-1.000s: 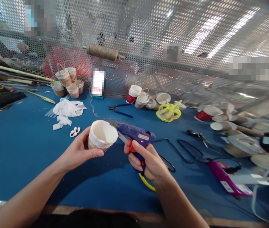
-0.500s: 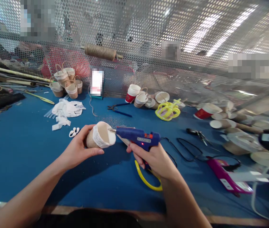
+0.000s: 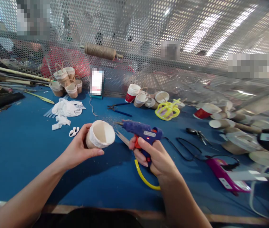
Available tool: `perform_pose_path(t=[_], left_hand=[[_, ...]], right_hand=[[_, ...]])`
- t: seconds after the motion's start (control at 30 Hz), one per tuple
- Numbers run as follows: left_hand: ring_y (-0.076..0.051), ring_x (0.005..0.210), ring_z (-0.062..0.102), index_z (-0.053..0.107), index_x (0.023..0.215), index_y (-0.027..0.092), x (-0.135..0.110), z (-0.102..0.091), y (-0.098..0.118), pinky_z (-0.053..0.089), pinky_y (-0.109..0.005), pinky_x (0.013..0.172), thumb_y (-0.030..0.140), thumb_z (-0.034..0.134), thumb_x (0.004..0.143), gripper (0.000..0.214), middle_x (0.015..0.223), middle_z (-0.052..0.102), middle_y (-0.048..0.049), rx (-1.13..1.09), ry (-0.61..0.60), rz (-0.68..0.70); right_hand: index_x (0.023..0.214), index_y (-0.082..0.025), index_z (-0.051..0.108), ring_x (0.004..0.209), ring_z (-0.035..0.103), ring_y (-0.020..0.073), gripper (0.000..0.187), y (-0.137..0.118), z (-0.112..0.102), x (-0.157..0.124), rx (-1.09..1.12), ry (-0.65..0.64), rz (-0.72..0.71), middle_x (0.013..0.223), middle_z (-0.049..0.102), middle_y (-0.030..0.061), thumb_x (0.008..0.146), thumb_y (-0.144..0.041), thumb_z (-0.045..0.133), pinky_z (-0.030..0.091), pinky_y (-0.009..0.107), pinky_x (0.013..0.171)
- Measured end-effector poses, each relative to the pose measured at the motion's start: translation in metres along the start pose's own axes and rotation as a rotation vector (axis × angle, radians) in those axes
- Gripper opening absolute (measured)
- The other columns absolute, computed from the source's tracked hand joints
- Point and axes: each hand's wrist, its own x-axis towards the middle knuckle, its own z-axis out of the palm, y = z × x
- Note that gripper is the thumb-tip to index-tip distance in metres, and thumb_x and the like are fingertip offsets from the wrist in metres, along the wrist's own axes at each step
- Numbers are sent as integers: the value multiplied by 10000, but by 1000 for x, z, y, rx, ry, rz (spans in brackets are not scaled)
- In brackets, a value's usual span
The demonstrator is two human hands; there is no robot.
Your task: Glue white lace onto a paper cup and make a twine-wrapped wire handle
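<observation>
My left hand is wrapped round a small paper cup covered in brown burlap, with white lace about its rim. The cup tilts, its mouth facing right and toward me. In my right hand is a blue hot glue gun with a red light on its side. Its nozzle points left, a short gap from the cup's rim. Beneath the glue gun lie yellow-handled scissors, partly hidden by my right hand. White lace pieces and a small white looped strip rest left of the cup.
Finished little burlap baskets stand at the back left. Blue-handled pliers, red-and-white paper cups and a yellow crown-shaped piece lie further back. On the right are a purple box, a black cable and more cups.
The glue gun has drawn back to the right, its nozzle leaving the cup's rim. My left hand has turned the cup slightly; its mouth shows more.
</observation>
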Motion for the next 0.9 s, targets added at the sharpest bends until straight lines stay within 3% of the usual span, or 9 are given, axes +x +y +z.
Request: perform_pose_path(t=[0.2,0.5,0.63,0.9], left_hand=[[-203,916,541,453,1075,197,-3,3,-1,477,-291,750,235,776,532,633,1021,571,-52,-74,-17,-7],[-176,883,544,462,1096,208,-3,1,-5,482,-246,714,234,779,551,631,1015,580,-45,-125,-30,29],[-167,880,536,461,1092,206,-4,1,-4,474,-238,722,224,780,548,632,1010,576,-40,-129,-27,33],[-161,889,526,452,1064,203,-3,1,0,457,-252,748,208,771,544,611,1007,557,-27,-70,12,34]], right_hand=[[679,-122,606,322,234,10,301,7,8,6,259,-77,84,425,375,-63,763,-410,590,160,132,281],[657,-120,613,311,230,-9,289,11,11,6,335,-140,135,446,398,-58,761,-390,601,161,112,277],[653,-118,595,300,249,0,316,10,12,4,239,-109,102,404,381,-67,760,-415,593,176,125,284],[698,-125,570,305,331,35,300,4,3,-2,-156,-29,-37,382,412,-65,781,-413,565,245,170,313]])
